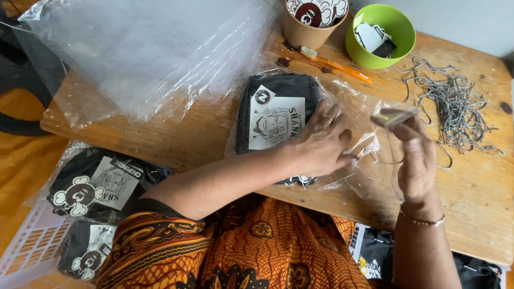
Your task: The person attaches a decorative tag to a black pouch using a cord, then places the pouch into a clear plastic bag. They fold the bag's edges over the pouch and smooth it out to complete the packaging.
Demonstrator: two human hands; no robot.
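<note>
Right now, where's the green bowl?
In the head view the green bowl sits at the far edge of the wooden table, right of the paper cup and left of the pile of chains.

Black folded garment (278,115), lime-green bowl (399,32), orange patterned dress (257,246).

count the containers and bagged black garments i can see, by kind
Bagged black garments on the table: 1
Bagged black garments in the white basket: 2
Green bowl: 1
Brown cup: 1
White basket: 1
Total: 6
</note>
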